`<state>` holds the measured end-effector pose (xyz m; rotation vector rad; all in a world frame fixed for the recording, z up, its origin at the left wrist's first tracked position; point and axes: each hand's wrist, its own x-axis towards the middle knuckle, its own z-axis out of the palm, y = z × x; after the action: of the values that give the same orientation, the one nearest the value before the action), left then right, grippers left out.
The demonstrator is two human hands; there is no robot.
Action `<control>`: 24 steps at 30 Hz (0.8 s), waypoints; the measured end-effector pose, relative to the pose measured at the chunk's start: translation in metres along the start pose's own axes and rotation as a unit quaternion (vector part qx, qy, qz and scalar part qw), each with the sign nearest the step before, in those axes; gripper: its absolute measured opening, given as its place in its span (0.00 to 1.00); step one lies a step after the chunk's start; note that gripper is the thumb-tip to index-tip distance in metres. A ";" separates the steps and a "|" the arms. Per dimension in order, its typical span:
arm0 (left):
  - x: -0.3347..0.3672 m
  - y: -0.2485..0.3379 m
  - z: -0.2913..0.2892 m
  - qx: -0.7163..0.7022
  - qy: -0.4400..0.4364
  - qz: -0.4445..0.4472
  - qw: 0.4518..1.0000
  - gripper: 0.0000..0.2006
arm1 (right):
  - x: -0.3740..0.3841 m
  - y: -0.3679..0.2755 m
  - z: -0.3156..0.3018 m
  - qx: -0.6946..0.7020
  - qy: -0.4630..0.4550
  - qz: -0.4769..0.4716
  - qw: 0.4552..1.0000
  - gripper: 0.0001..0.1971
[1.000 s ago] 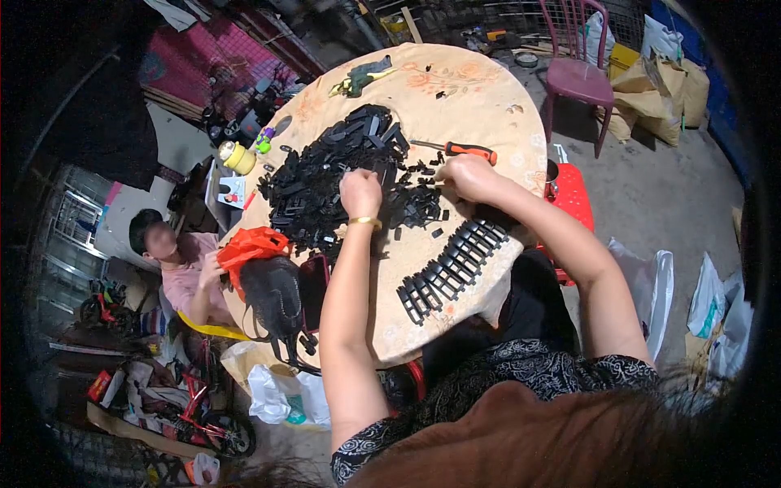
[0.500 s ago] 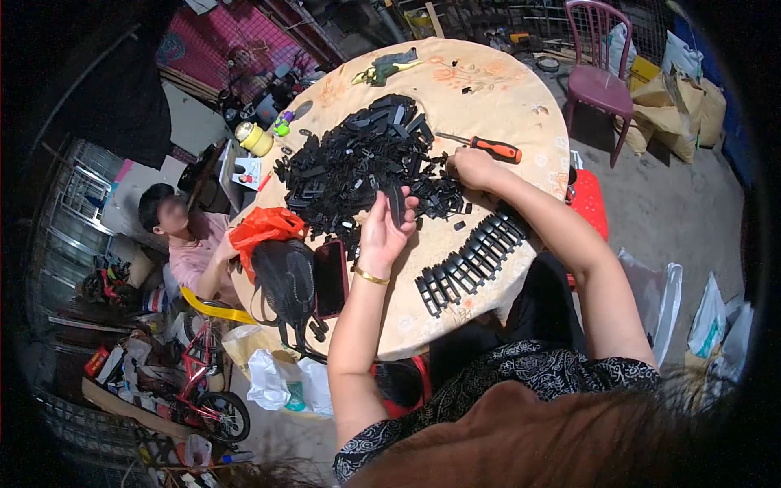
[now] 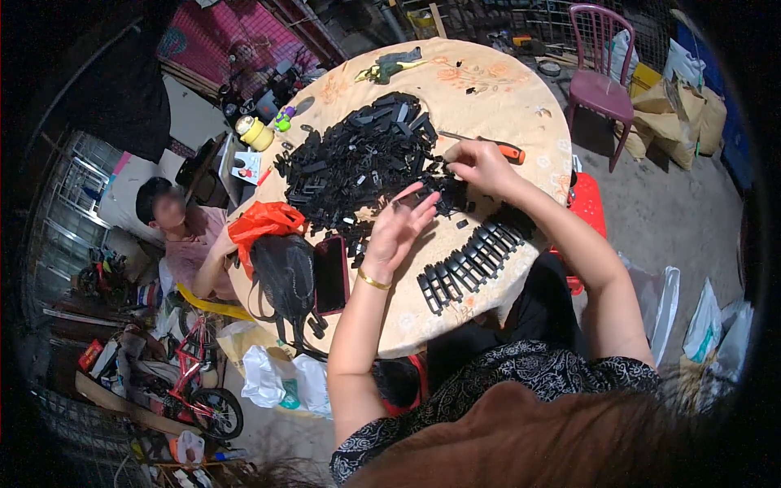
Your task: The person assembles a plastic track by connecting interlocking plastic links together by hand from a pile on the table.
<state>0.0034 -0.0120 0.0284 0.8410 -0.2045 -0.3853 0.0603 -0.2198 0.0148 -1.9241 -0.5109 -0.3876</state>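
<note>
A big heap of small black plastic parts point(image 3: 350, 159) covers the middle of the table. My left hand point(image 3: 394, 234), wearing a gold bangle, is palm up at the heap's near edge with its fingers spread apart; no part shows clearly in it. At the heap's right side my right hand point(image 3: 482, 168) has thumb and fingers pinched together. Whatever is between those fingertips blends into the black parts behind. Partly behind the right hand lies a screwdriver point(image 3: 511, 153) with an orange and black handle. A curved row of matching black pieces point(image 3: 472, 267) stretches along the near right.
On the round table's cloth point(image 3: 488, 102) sit a phone point(image 3: 330, 275), a black mesh bag point(image 3: 283, 281), a red plastic bag point(image 3: 264, 226), a yellow jar point(image 3: 255, 137) and gloves point(image 3: 390, 67). A person in pink point(image 3: 191, 256) sits at left; a chair point(image 3: 600, 89) stands far right.
The long black part on my left palm no longer shows there, and the fingers have spread. My right hand has lifted and turned, its fingertips now pinched, covering part of the screwdriver.
</note>
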 end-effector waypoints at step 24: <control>-0.018 -0.031 0.018 0.246 -0.091 0.032 0.964 0.19 | -0.055 -0.063 0.003 -0.128 0.043 -0.267 0.954 0.08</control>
<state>-0.0263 -0.0354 0.0161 1.2861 -0.5103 -0.3560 -0.0192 -0.2048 0.0356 -1.9844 -0.9664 -0.9196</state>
